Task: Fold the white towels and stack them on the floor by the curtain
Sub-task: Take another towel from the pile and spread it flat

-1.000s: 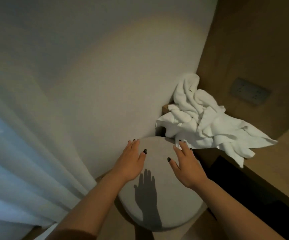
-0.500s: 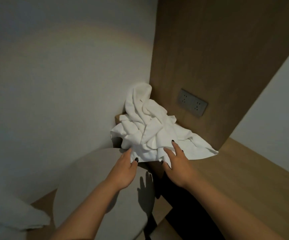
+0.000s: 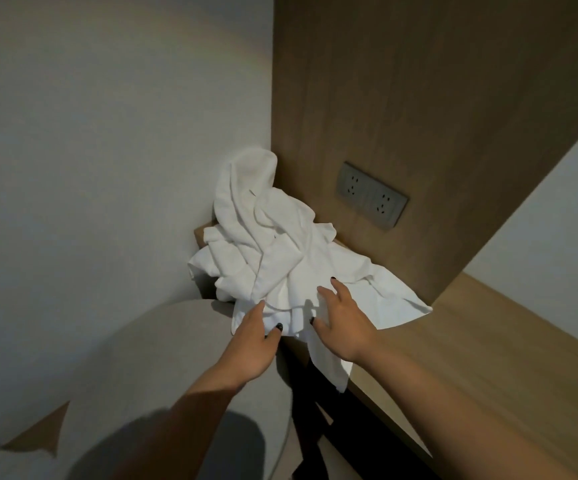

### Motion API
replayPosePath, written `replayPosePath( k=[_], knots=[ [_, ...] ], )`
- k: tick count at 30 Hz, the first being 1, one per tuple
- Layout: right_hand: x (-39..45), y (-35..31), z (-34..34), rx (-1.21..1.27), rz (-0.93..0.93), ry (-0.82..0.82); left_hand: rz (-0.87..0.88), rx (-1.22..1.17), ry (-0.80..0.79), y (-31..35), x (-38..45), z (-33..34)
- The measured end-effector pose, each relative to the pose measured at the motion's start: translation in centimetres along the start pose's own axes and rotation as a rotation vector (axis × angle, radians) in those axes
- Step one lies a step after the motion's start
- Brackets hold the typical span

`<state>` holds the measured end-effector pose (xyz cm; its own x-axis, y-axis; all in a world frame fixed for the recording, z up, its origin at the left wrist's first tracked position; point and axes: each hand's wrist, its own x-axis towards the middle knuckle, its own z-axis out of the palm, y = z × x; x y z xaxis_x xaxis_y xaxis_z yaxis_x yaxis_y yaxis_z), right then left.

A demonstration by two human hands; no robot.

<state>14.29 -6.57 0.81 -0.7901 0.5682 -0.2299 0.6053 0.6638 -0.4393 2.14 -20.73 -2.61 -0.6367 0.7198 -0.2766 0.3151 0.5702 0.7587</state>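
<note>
Both hands have closed in on the towel pile since a second ago, when they were hovering over the round stool, and the view has swung right so the curtain is pretty much out of shot now.

The left hand (image 3: 251, 344) is at about 6 o'clock of the white towels (image 3: 280, 258), fingers straight and reaching into the hanging front edge. Can't honestly tell if the fingertips are pinching cloth or just touching it. The right hand (image 3: 341, 323) sits at roughly 5 o'clock of the pile, fingers spread and relaxed, laid flat on top of the fabric, not gripping anything as far as I can see.

The towels are one crumpled heap on the corner of the wooden counter (image 3: 471, 358), jammed where the white wall meets the wood panel, with the wall socket (image 3: 372, 199) off at 2 o'clock. The heap runs long from 11 o'clock, where it climbs the corner, down to 5 o'clock, where a loose flap hangs off the counter edge. The stool (image 3: 163, 375) is at 7 o'clock, just below it.

So the pile lies straight ahead at 12 o'clock from both hands. I'd say the right one is deeper onto it, and the left is better placed for that dangling edge. Nothing folded yet by the look of it.
</note>
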Motion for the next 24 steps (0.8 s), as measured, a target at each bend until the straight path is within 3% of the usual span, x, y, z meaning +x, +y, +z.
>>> replayPosePath(
  k=[10,13,16,18,22,24],
  knots=[
    [9.0,0.9,2.0,-0.066,0.167,-0.088,0.080,0.035,-0.018,0.6,9.8,-0.4],
    [9.9,1.5,2.6,-0.186,0.177,-0.117,0.234,0.038,0.162,0.2,10.8,0.1],
    [10.4,2.4,2.2,-0.153,0.144,-0.047,0.241,0.093,0.221,-2.2,13.1,1.3],
    [10.5,2.8,1.6,-0.056,0.158,0.019,0.188,0.251,0.262,0.0,12.8,-0.1],
    [10.4,3.5,-0.4,0.103,0.230,0.190,-0.100,0.374,0.124,3.0,13.2,-1.3],
    [10.1,4.1,-1.7,0.169,0.248,0.274,-0.073,0.326,0.105,3.7,13.6,-1.1]
  ],
)
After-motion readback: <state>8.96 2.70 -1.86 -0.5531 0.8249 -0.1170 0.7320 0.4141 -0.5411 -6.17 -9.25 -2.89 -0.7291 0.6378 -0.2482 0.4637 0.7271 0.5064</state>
